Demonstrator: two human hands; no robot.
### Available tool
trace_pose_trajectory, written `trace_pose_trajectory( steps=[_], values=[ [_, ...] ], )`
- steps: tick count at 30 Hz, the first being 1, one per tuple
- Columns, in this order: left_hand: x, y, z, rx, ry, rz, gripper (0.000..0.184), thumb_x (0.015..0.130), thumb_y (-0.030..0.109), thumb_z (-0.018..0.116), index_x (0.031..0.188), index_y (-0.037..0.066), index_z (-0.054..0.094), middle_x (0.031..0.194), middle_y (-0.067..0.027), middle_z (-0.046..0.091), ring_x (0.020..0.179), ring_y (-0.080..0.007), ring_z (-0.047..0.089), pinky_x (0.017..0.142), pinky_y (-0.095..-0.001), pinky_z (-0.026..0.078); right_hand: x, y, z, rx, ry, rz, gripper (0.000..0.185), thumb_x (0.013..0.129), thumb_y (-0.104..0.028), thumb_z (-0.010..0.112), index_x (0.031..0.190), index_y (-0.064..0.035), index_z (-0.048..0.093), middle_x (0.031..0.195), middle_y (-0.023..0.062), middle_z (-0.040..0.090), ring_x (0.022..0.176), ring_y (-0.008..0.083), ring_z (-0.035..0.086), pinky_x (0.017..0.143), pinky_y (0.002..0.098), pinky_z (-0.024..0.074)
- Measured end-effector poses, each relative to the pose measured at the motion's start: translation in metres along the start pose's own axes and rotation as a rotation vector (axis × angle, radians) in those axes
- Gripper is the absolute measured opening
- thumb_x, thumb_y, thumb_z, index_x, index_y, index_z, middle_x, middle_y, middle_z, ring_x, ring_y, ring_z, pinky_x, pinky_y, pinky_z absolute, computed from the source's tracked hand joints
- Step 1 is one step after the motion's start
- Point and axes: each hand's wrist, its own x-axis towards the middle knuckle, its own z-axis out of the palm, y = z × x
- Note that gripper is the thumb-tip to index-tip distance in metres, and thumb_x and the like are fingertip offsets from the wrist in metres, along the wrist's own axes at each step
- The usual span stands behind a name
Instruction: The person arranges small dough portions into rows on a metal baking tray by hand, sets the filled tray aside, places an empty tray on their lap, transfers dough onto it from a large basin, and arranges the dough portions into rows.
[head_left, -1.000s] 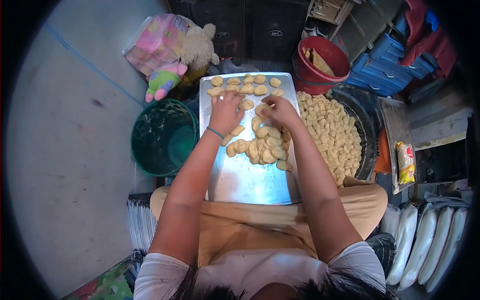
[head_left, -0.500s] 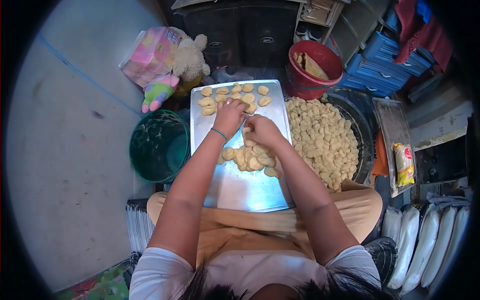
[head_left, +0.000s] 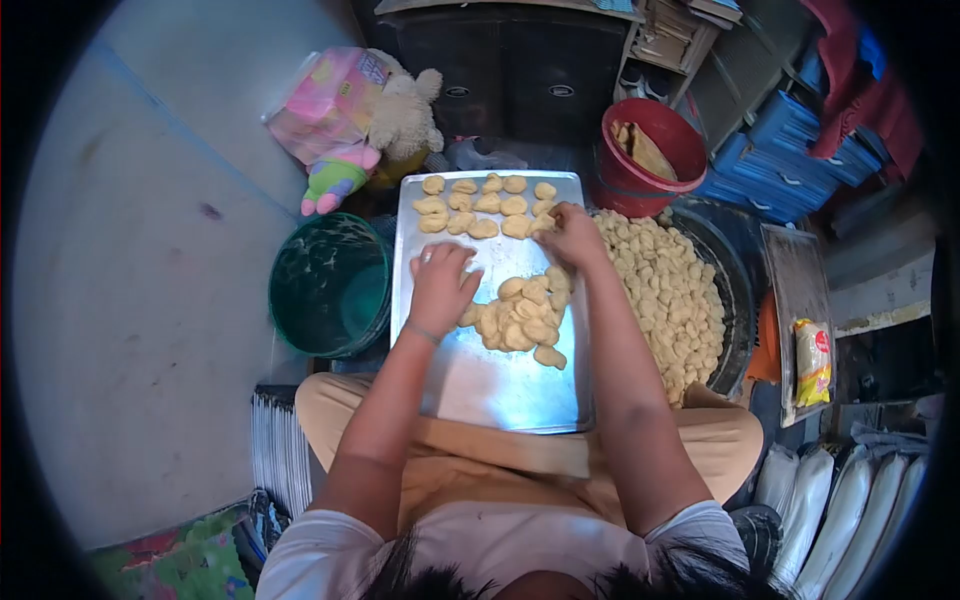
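Note:
A metal baking tray (head_left: 470, 400) lies in front of my crossed legs. Rows of dough pieces (head_left: 487, 203) cover its far end, and a heap of dough pieces (head_left: 515, 318) sits near its middle. My left hand (head_left: 442, 288) is over the left part of the tray, fingers spread and holding nothing, left of the heap. At the tray's right edge, my right hand (head_left: 577, 240) has its fingers curled on a piece of dough (head_left: 542, 225) at the end of the nearest row. Its fingertips are partly hidden.
Right of the tray, a wide dark basin (head_left: 738, 290) holds a large mass of dough pieces (head_left: 675, 290). A red bucket (head_left: 640, 195) stands behind it, and a green bucket (head_left: 335, 285) is on the left. A yellow packet (head_left: 812, 362) rests on a board (head_left: 790, 245) at the right.
My hands have moved apart: the left came back toward the tray's left side, the right went to the far rows' right end. Another piece now sits in the nearest row. The view shifted slightly.

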Motion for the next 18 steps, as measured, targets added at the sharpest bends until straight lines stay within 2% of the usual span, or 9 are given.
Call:
trace_pose_trajectory(
  steps=[2,5,8,11,14,16,18],
  values=[
    [-0.032,-0.007,-0.014,-0.011,-0.011,-0.078,0.029,0.083,0.023,0.068,0.106,0.007,0.067,0.109,-0.0116,0.061,0.107,-0.0314,0.054,0.092,-0.0439,0.038,0.021,0.015,-0.003,0.082,-0.021,-0.004,0.045,0.071,-0.026,0.08,0.108,-0.0063,0.066,0.109,0.0179,0.064,0.1,0.0345,0.064,0.084,0.0415,0.0514],
    [-0.062,-0.028,-0.006,-0.115,-0.001,-0.107,0.032,0.084,0.022,0.069,0.11,0.004,0.065,0.109,-0.0147,0.059,0.103,-0.0338,0.056,0.09,-0.0433,0.043,0.043,-0.002,0.0,0.053,0.284,0.004,0.04,0.072,-0.024,0.078,0.106,-0.007,0.067,0.106,0.0188,0.065,0.1,0.0344,0.064,0.083,0.0408,0.0514],
    [-0.064,-0.034,-0.006,-0.219,-0.014,-0.158,0.034,0.085,0.019,0.069,0.113,0.001,0.063,0.109,-0.0171,0.058,0.101,-0.0351,0.057,0.088,-0.0414,0.047,0.076,0.004,0.01,0.003,0.033,0.029,0.04,0.073,-0.022,0.076,0.109,-0.0081,0.066,0.109,0.0201,0.064,0.1,0.0343,0.064,0.083,0.0398,0.0513],
    [-0.048,-0.035,-0.007,-0.24,-0.015,-0.208,0.032,0.084,0.014,0.069,0.112,-0.001,0.063,0.108,-0.0182,0.057,0.1,-0.0348,0.059,0.087,-0.0405,0.049,0.077,0.01,0.008,0.114,0.038,0.038,0.046,0.071,-0.023,0.077,0.113,-0.0097,0.064,0.112,0.0187,0.061,0.1,0.0348,0.063,0.084,0.0398,0.0515],
    [-0.032,-0.043,-0.006,-0.192,-0.023,-0.15,0.029,0.083,0.011,0.07,0.109,0.0,0.064,0.106,-0.0172,0.059,0.099,-0.0349,0.059,0.086,-0.0402,0.05,0.05,0.03,0.004,0.048,0.105,-0.053,0.053,0.069,-0.025,0.079,0.117,-0.0116,0.061,0.116,0.0158,0.059,0.104,0.0351,0.061,0.087,0.0407,0.0509],
    [-0.026,-0.056,-0.003,-0.201,-0.088,-0.124,0.029,0.081,0.009,0.071,0.108,0.0,0.065,0.105,-0.0162,0.06,0.097,-0.0346,0.06,0.084,-0.0385,0.05,0.013,0.014,0.001,-0.057,0.049,-0.13,0.06,0.068,-0.026,0.079,0.122,-0.0138,0.057,0.118,0.0138,0.057,0.11,0.0348,0.057,0.093,0.0439,0.0469],
    [-0.018,-0.062,0.005,-0.195,-0.01,-0.103,0.028,0.081,0.009,0.071,0.108,0.0,0.065,0.106,-0.0157,0.06,0.097,-0.0345,0.06,0.085,-0.0385,0.05,0.002,0.005,0.003,-0.133,0.075,-0.145,0.061,0.069,-0.026,0.078,0.124,-0.015,0.056,0.121,0.0137,0.054,0.112,0.0352,0.055,0.095,0.0449,0.0439]
  ],
)
